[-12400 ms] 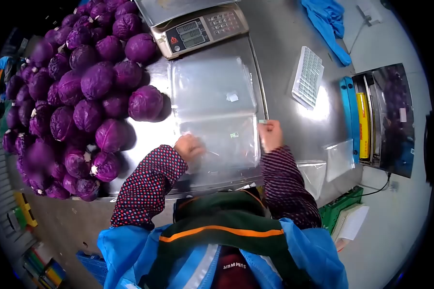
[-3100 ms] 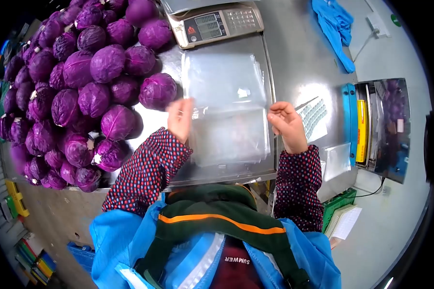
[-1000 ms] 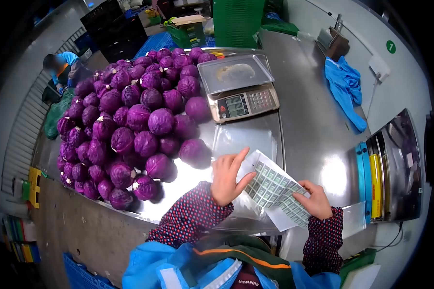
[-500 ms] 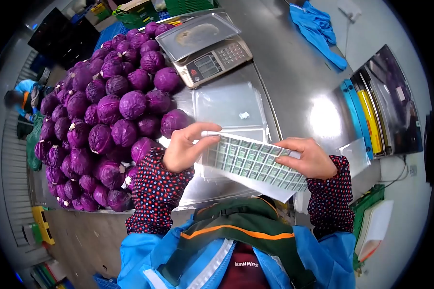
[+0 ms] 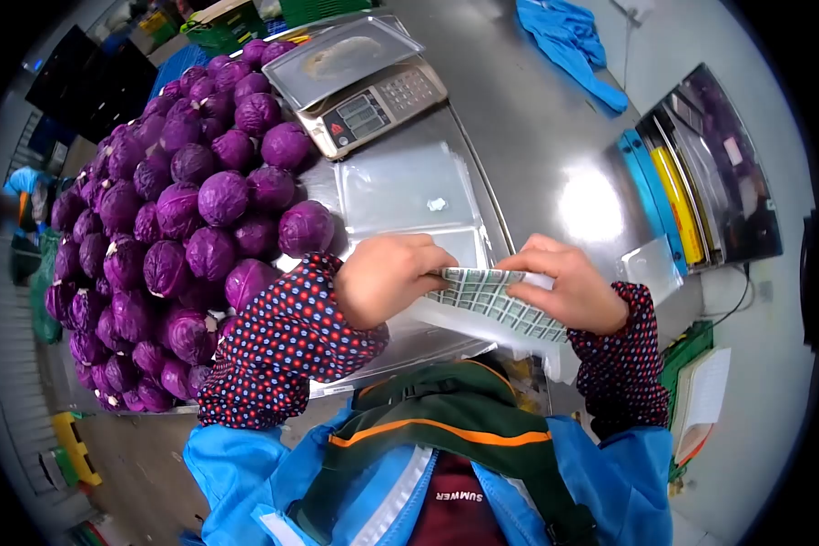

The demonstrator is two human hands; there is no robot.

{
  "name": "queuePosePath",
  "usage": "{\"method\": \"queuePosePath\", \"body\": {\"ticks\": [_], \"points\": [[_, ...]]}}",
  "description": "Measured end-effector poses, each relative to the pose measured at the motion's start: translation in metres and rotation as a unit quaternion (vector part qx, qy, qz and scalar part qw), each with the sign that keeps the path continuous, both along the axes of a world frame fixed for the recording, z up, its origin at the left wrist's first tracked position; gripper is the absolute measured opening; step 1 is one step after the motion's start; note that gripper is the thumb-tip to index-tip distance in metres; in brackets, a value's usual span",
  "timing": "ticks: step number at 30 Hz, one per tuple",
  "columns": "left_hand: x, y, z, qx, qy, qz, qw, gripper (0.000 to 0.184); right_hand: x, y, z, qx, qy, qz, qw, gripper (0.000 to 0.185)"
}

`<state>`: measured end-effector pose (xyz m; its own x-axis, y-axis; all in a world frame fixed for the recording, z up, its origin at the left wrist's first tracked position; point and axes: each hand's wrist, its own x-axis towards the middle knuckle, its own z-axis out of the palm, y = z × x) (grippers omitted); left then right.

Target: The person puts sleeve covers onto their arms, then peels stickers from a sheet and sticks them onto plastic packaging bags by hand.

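Steel table beneath — left hand seemingly pinches the label sheet's left end, right hand its upper edge — long axis slanting crosswise.

The label sheet, earlier lying on the metal table right of the clear bags, is now spanning both hands. The left hand, previously pinching its corner with the edge visible, is now curling over that end; the sheet is bending more.

label sheet | white, showing rows of small green labels | bending, its right end angling nearer | hanging over bench's near side
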<state>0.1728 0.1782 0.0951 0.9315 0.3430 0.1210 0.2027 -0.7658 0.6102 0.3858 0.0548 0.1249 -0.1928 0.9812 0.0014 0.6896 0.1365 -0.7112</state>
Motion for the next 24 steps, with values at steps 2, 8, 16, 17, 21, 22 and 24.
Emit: {"method": "queuePosePath", "body": {"ticks": [2, 8, 16, 17, 21, 22, 24], "points": [[0.001, -0.003, -0.002, -0.069, 0.009, -0.003, 0.998, 0.021, 0.006, -0.005, -0.003, -0.021, 0.034, -0.02, 0.999, 0.024], [0.015, -0.007, -0.001, -0.114, 0.064, -0.003, 0.991, 0.025, 0.021, -0.011, -0.012, -0.05, 0.103, -0.008, 0.993, 0.027], [0.042, -0.027, 0.001, 0.011, -0.038, -0.008, 0.999, 0.023, 0.012, -0.012, -0.024, -0.012, 0.111, -0.043, 0.993, 0.013], [0.042, -0.027, 0.0, 0.01, -0.03, -0.006, 0.999, 0.022, 0.012, -0.014, -0.026, 0.024, 0.077, -0.033, 0.996, 0.014], [0.045, -0.022, -0.012, -0.011, -0.015, -0.015, 1.0, 0.024, 0.013, -0.017, -0.031, 0.124, 0.018, -0.042, 0.991, 0.018], [0.045, -0.02, -0.013, -0.023, -0.01, -0.02, 0.999, 0.025, 0.01, -0.017, -0.026, 0.114, 0.026, -0.071, 0.991, 0.018], [0.049, -0.018, -0.02, -0.065, -0.025, -0.031, 0.997, 0.029, 0.017, -0.018, -0.028, 0.062, 0.043, -0.088, 0.993, 0.017]]}}
